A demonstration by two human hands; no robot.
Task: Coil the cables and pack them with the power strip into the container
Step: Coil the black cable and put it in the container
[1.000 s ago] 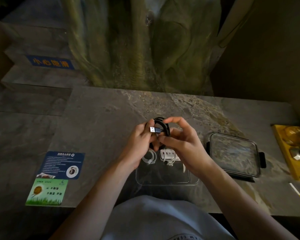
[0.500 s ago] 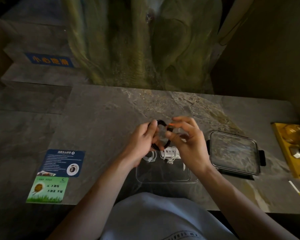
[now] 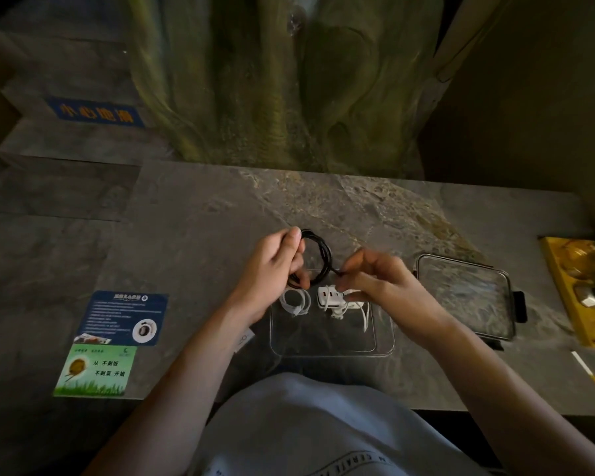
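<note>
Container (image 3: 330, 350) sits on the table (image 3: 203, 235), near edge, pretty much centre, with the lid (image 3: 468, 297) off just to its right. Left hand (image 3: 272, 269) grips the left side of the black cable (image 3: 322, 252) coil, just above the far rim. Right hand (image 3: 375, 283) pinches the loose end. Strip (image 3: 327, 297) and a coiled white cable (image 3: 294, 300) already lie inside, far side. Looks like the last coil to me. Next, the tail wants tucking so the loops don't spring, then it drops in.
</note>
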